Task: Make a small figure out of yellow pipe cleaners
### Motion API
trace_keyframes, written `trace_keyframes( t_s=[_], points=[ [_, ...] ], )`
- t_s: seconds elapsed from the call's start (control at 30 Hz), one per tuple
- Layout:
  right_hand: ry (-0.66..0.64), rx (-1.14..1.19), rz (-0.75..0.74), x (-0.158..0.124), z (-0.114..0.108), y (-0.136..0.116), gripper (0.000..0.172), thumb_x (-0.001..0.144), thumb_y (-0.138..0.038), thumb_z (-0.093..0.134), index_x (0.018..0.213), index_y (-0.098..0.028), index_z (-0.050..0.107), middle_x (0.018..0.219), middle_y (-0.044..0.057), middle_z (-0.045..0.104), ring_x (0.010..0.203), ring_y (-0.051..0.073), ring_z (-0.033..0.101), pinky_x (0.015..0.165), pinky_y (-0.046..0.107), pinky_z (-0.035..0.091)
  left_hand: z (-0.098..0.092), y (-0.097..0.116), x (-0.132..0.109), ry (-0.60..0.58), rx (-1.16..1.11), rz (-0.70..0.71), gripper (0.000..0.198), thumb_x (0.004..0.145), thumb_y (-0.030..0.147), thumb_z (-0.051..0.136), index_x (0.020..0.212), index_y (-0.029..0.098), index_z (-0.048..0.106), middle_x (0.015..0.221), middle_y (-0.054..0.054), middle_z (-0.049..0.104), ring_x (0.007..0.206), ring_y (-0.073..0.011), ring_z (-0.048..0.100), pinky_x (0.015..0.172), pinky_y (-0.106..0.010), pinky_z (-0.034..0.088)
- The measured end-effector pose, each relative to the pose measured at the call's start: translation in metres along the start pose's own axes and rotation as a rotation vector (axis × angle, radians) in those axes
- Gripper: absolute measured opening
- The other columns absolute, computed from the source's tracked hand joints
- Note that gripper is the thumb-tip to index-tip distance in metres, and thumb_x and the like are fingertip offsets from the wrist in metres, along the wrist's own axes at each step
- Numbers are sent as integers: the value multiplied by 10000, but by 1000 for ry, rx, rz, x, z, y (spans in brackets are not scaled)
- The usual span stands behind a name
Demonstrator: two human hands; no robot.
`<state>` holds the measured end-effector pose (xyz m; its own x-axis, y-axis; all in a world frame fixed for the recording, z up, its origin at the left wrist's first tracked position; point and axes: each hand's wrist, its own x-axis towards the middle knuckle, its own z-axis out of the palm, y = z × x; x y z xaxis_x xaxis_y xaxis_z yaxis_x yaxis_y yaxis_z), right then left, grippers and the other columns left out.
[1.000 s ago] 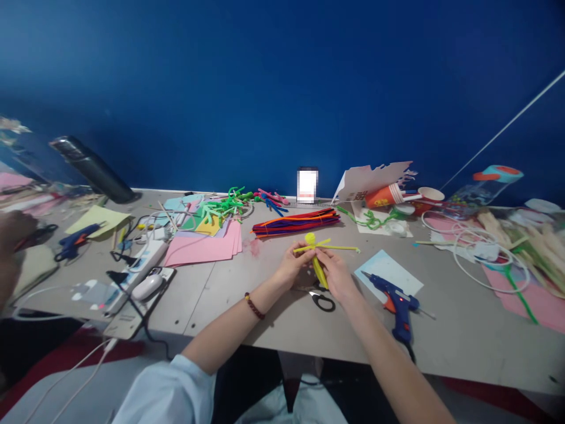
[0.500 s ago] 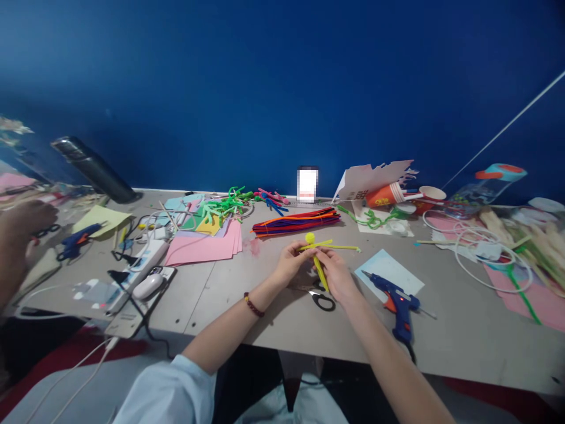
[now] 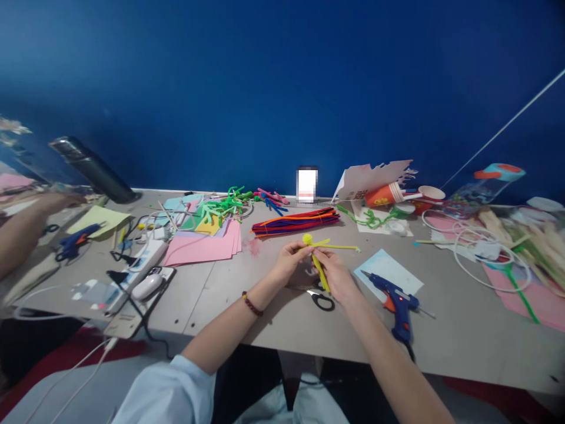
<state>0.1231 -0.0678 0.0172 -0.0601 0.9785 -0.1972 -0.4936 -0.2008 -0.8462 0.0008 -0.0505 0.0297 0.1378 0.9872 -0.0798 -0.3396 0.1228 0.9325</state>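
Note:
Between my hands is a yellow pipe-cleaner figure (image 3: 321, 272) with a round coiled head at its top and strands sticking out to the right. My left hand (image 3: 289, 262) pinches it just under the head. The fingers of my right hand (image 3: 333, 271) close on its middle, the thumb near my left fingertips. Below my hands lies a pair of scissors (image 3: 323, 302) with black handles, its blades partly hidden. Beyond my hands rests a bundle of red, orange and purple pipe cleaners (image 3: 295, 222).
To the right, a blue hot glue gun (image 3: 399, 306) lies partly on light blue paper (image 3: 388, 270). Pink paper (image 3: 200, 250) and a white power strip (image 3: 141, 268) are on the left. A co-worker's arm (image 3: 26, 235) reaches in at far left. Paper cups (image 3: 386, 194) lie at the back.
The yellow figure's head has shifted slightly left between my fingers; my grip looks much the same. At far left the co-worker's hand has moved up and to the right.

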Motion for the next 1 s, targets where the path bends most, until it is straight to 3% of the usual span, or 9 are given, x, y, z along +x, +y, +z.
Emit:
trace_keyframes(
  t_s=[0.2, 0.4, 0.67, 1.0],
  points=[
    [-5, 1, 8, -1, 0, 1, 319, 572, -403, 801, 717, -175, 631, 543, -44, 546, 482, 81, 455, 436, 212, 346, -1, -2, 1, -8, -26, -9, 294, 541, 351, 819, 637, 130, 650, 534, 24, 566, 478, -57, 424, 516, -226, 311],
    [57, 14, 0, -1, -1, -2, 317, 552, -383, 808, 709, -185, 616, 581, -44, 575, 465, 73, 455, 431, 215, 343, 0, -4, 1, -69, -105, -37, 325, 500, 266, 848, 748, 141, 679, 725, -21, 670, 591, -90, 541, 566, -229, 370],
    [14, 17, 0, -1, 0, -3, 290, 557, -371, 807, 684, -183, 626, 559, -41, 554, 483, 78, 441, 436, 212, 339, -2, 0, 1, -65, 6, 16, 324, 580, 426, 784, 640, 130, 667, 568, 9, 573, 516, -70, 451, 546, -232, 337],
    [1, -4, -1, -1, 0, -1, 310, 563, -394, 805, 696, -186, 618, 548, -42, 548, 475, 85, 440, 439, 224, 340, -1, -1, 2, -79, -11, -3, 315, 558, 412, 800, 630, 140, 660, 522, 20, 543, 501, -68, 441, 527, -223, 330]
  ],
)
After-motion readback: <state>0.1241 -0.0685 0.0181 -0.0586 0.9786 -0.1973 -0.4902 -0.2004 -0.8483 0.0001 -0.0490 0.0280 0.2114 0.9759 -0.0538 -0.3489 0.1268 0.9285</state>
